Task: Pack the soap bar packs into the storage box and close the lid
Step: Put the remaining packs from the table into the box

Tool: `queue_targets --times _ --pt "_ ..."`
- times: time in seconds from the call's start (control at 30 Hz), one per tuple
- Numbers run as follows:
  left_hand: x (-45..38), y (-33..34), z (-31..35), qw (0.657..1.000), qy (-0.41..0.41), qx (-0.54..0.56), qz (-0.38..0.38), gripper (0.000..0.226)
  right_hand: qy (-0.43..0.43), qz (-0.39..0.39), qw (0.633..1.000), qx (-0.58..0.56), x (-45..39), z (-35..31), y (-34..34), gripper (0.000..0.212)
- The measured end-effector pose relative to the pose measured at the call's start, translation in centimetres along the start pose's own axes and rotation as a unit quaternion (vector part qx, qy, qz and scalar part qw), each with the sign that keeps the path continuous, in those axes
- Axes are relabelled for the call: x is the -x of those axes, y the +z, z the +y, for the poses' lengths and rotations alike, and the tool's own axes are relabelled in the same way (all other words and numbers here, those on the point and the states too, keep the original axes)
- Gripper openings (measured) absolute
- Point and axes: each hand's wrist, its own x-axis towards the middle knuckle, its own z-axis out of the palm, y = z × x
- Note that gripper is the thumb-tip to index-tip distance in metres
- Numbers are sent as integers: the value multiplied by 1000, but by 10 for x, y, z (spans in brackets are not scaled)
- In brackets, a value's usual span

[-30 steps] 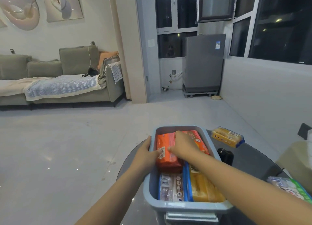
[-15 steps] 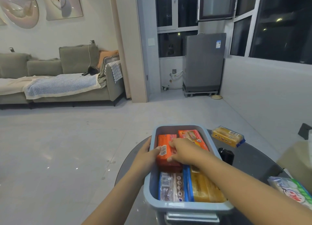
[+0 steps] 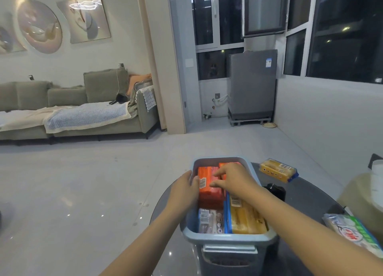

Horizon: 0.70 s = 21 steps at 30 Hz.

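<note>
A blue storage box (image 3: 228, 237) stands on a dark round table. Inside it lies an orange soap pack (image 3: 208, 195) at the far left, with a second orange pack (image 3: 227, 165) beside it. A white-pink pack (image 3: 209, 222) and a yellow pack (image 3: 246, 218) fill the near end. My left hand (image 3: 184, 190) reaches over the box's left rim, its fingers curled onto the orange pack's left edge. My right hand (image 3: 233, 180) rests on top of that pack with its fingers spread. Another yellow pack (image 3: 277, 170) lies on the table beyond the box.
A green-and-white pack (image 3: 352, 232) lies at the table's right edge. A small black object (image 3: 274, 189) stands just right of the box. The box's latch handle (image 3: 229, 250) faces me. No lid is in view. Open tiled floor spreads to the left.
The orange pack has settled lower into the far left of the box. My right hand went from gripping its near end to lying spread on its top.
</note>
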Motion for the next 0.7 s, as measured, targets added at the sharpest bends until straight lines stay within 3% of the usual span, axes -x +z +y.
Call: queue_targets --times 0.17,0.37,0.7 --pt "15 8 26 999 48 24 1 43 -43 86 994 -52 31 17 -17 33" --pt "34 39 59 993 77 91 0 36 -31 162 982 -91 71 45 -37 26" --pt "63 114 112 979 124 150 -59 32 81 245 960 -108 120 130 -67 19"
